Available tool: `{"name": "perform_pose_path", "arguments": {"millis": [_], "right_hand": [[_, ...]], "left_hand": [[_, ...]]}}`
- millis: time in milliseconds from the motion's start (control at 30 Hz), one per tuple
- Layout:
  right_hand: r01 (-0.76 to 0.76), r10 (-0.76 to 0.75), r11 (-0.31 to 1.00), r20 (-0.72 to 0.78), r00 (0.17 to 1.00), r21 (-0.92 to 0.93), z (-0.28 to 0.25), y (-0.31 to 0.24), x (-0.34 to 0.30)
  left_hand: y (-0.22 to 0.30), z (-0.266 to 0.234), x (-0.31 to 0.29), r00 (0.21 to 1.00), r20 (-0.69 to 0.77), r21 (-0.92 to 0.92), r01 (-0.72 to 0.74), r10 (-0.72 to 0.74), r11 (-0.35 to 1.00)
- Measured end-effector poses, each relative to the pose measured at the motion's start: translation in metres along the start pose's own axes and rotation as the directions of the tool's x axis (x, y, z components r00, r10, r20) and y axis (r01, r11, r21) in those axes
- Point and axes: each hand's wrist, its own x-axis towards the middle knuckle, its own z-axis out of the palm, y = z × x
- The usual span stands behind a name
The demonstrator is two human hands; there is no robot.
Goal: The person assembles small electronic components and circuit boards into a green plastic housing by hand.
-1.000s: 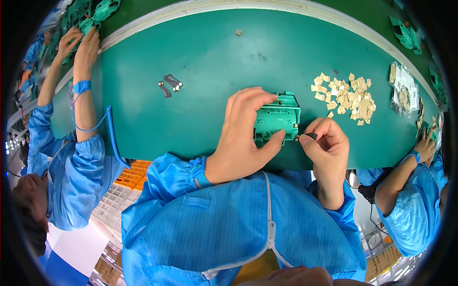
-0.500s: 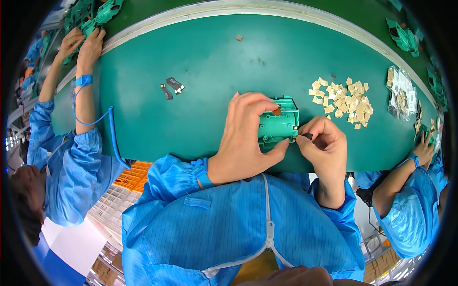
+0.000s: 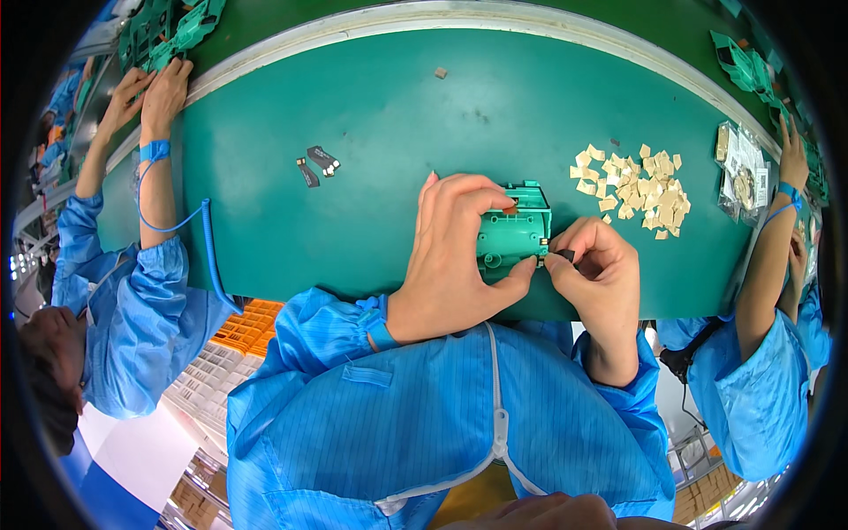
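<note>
My left hand grips a green plastic housing from above, fingers over its top and thumb under its near edge, holding it just above the green table. My right hand pinches a small dark part against the housing's right side. Both hands sit at the near edge of the table, in front of my blue smock.
A pile of several small beige squares lies right of the housing. Two small dark metal pieces lie to the left. A clear bag of parts is far right. Co-workers in blue work at left and right.
The housing and both hands have shifted slightly right and nearer. My left fingers have closed more over the housing's top; the right hand stays pressed to its right side.
</note>
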Motion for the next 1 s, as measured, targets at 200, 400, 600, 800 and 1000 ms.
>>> {"name": "perform_pose_path", "arguments": {"millis": [200, 400, 600, 800, 1000], "right_hand": [[0.027, -0.027, 1.0, 0.004, 1.0, 0.006, -0.0008, 0.0034, -0.0001], [0.015, -0.015, 1.0, 0.0, 1.0, 0.011, -0.0024, 0.0046, 0.0008], [-0.004, 0.004, 1.0, 0.005, 1.0, 0.001, -0.003, 0.0027, 0.0016], [-0.005, 0.005, 1.0, -0.015, 1.0, 0.004, -0.0033, 0.0061, 0.0021], [-0.022, 0.022, 1.0, -0.017, 1.0, 0.008, -0.0028, 0.0051, 0.0025]], "left_hand": [[-0.0003, 0.002, 0.0012, 1.0, -0.008, -0.001, 0.001, -0.001, 1.0], [-0.0021, 0.0045, 0.0017, 1.0, -0.017, -0.002, -0.003, 0.003, 1.0], [-0.0027, 0.005, 0.0019, 1.0, -0.014, 0.002, -0.003, 0.003, 1.0], [-0.0038, 0.0063, 0.0022, 1.0, -0.008, 0.008, -0.001, 0.001, 1.0], [-0.0038, 0.004, 0.0037, 1.0, -0.001, 0.002, -0.005, 0.005, 1.0]]}}
